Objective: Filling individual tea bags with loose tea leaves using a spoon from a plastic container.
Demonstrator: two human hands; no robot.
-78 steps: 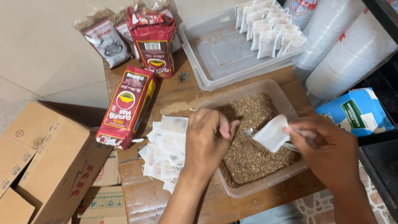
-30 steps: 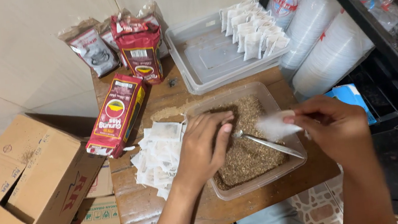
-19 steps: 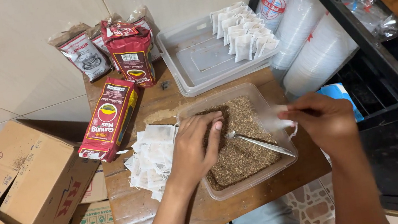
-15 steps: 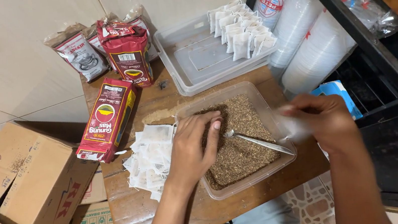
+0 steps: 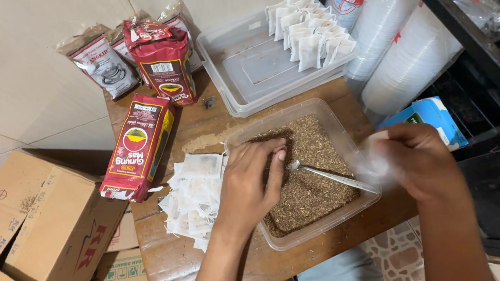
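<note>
Left hand (image 5: pixel 249 185) pinches the spoon (image 5: pixel 331 176) over the tea tub (image 5: pixel 339 142); right hand (image 5: pixel 414 158) clutches a blurry sachet (image 5: pixel 371 156), so a wobble could scatter tea across the surface (image 5: pixel 198 134).

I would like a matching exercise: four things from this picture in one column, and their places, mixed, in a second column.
Things:
1. spoon
2. filled bags
3. empty bags
4. red pack

Places:
A. lying flat on the table, left of the empty bags
B. in the far clear tray
C. in the near tub of loose tea
D. piled on the table under the left wrist

Pairs: 1-C, 2-B, 3-D, 4-A
</note>
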